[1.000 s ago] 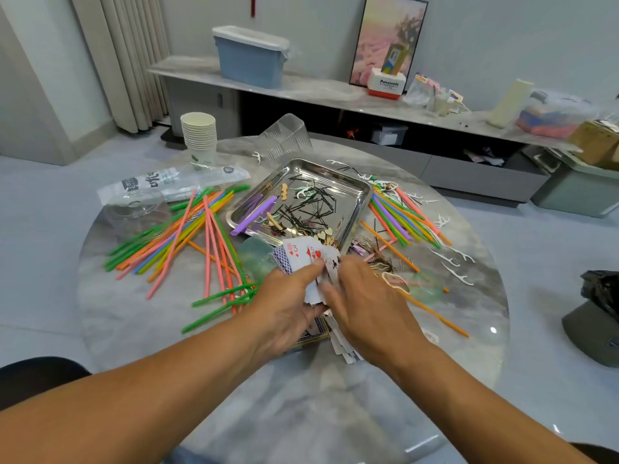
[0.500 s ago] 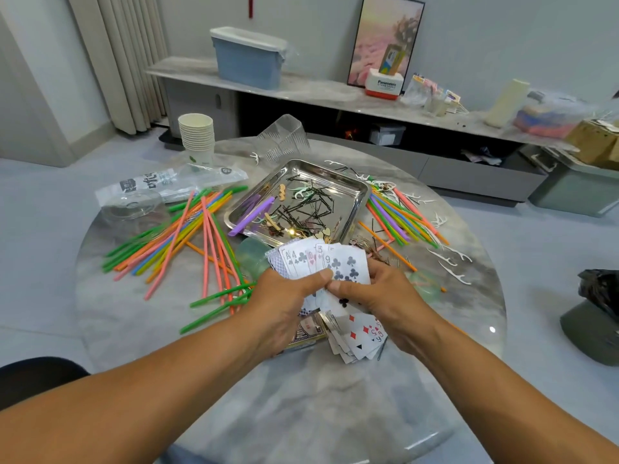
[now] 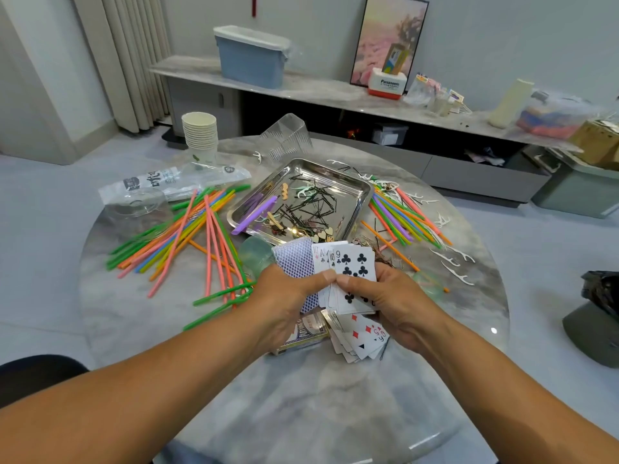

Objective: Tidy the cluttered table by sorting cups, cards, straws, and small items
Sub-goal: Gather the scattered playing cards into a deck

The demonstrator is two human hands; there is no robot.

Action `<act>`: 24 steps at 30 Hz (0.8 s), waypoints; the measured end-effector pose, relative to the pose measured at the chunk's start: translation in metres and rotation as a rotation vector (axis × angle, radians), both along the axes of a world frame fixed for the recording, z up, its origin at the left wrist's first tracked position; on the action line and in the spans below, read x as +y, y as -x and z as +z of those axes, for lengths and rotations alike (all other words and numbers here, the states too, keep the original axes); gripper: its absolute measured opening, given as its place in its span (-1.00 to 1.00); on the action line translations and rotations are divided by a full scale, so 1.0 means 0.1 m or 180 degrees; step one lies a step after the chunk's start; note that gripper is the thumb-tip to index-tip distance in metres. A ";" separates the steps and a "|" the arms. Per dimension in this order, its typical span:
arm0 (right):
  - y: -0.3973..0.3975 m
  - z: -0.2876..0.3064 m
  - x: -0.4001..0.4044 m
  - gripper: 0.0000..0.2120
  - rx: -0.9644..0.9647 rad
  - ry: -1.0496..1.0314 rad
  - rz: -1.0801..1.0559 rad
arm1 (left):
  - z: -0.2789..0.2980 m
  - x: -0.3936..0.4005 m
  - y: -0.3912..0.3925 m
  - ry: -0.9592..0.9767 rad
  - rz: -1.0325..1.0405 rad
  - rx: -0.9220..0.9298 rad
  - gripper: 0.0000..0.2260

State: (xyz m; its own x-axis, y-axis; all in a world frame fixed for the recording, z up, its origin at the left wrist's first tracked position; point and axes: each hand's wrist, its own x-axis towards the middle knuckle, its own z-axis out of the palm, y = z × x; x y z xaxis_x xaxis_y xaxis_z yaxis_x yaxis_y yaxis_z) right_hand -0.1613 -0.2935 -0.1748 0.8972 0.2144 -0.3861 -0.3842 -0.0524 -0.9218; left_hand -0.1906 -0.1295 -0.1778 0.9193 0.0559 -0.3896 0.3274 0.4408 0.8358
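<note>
My left hand (image 3: 284, 296) and my right hand (image 3: 388, 299) together hold a fan of playing cards (image 3: 351, 262) above the table's near middle, thumbs pinching it from each side. A nine of clubs faces me; one card shows its blue back. Beneath my hands lie more loose cards (image 3: 361, 336) and a card box (image 3: 304, 333). Coloured straws (image 3: 187, 236) are scattered at the left, and another bunch of straws (image 3: 398, 219) lies right of the steel tray (image 3: 361, 199), which holds hairpins and small items. A stack of paper cups (image 3: 200, 135) stands at the far left.
A clear plastic cup (image 3: 288, 139) lies behind the tray, and a plastic sleeve (image 3: 174, 182) with clear cups lies at the left. White floss picks (image 3: 455, 266) are strewn at the right. The round marble table (image 3: 301, 396) has a black chair (image 3: 33, 373) at its near left.
Both hands have lifted the cards and spread them into a fan. The right hand has turned from over the pile to gripping the fan's right side.
</note>
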 end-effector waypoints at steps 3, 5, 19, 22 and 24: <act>-0.04 -0.01 -0.04 -0.74 0.0115 0.0060 -0.0142 | 0.05 0.01 0.01 0.0140 -0.0063 0.0109 -0.82; -0.10 -0.01 -0.10 -0.73 0.0166 0.0221 -0.0351 | 0.07 0.02 -0.01 0.0362 -0.0017 0.0235 -0.88; 0.00 0.00 -0.05 -0.70 -0.1033 0.0981 0.0131 | 0.03 0.05 -0.01 -0.0392 -0.0044 0.0269 -0.78; 0.02 -0.06 0.01 -0.77 -0.0810 0.0873 0.0196 | 0.07 0.05 0.00 0.0217 -0.0329 0.0342 -0.73; -0.01 -0.06 -0.03 -0.80 -0.0519 0.0677 -0.0101 | 0.09 0.06 0.00 0.0549 -0.0320 0.0355 -0.80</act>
State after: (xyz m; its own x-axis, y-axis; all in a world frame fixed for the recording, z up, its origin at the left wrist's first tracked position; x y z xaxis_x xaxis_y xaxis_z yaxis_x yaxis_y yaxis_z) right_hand -0.1601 -0.2964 -0.1813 0.9562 0.1146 -0.2694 -0.2362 -0.2418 -0.9412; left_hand -0.1902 -0.1239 -0.1690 0.8675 -0.1100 -0.4851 0.4631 0.5345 0.7070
